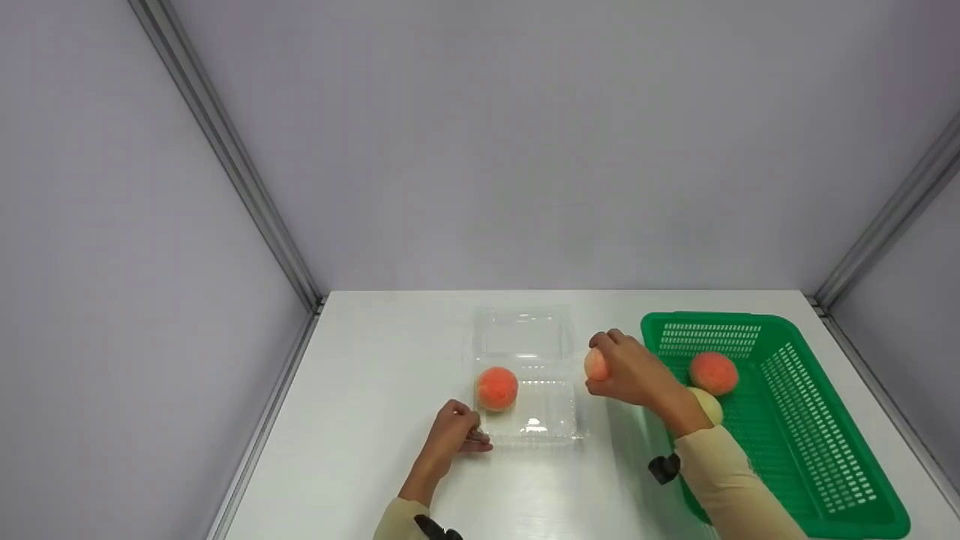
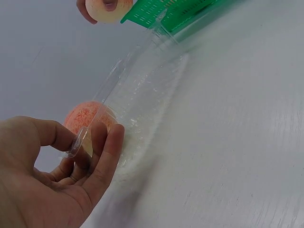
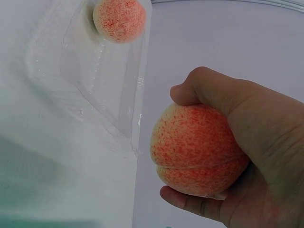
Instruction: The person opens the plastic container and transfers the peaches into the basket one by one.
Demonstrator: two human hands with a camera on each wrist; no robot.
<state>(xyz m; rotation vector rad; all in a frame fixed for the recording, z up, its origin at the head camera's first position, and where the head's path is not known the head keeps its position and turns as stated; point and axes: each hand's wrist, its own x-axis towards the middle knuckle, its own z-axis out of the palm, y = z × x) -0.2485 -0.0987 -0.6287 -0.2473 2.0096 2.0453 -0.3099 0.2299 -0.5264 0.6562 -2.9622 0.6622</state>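
A clear plastic clamshell box [image 1: 551,409] lies opened on the white table, its lid [image 1: 521,334] folded back toward the wall. One peach [image 1: 497,388] sits in the left part of its base. My left hand [image 1: 451,431] pinches the box's near left corner rim between thumb and fingers, as the left wrist view [image 2: 78,142] shows close up. Another peach [image 3: 197,149] is in my right hand [image 1: 630,371], thumb on one side and fingers on the other. That hand holds it above the table, between the box and the green basket.
The green plastic basket [image 1: 832,420] stands on the right of the table. Inside are a red-orange peach [image 1: 714,373] and a pale yellow fruit [image 1: 706,405], partly behind my right wrist. Grey walls rise at the back and both sides of the white table [image 1: 337,420].
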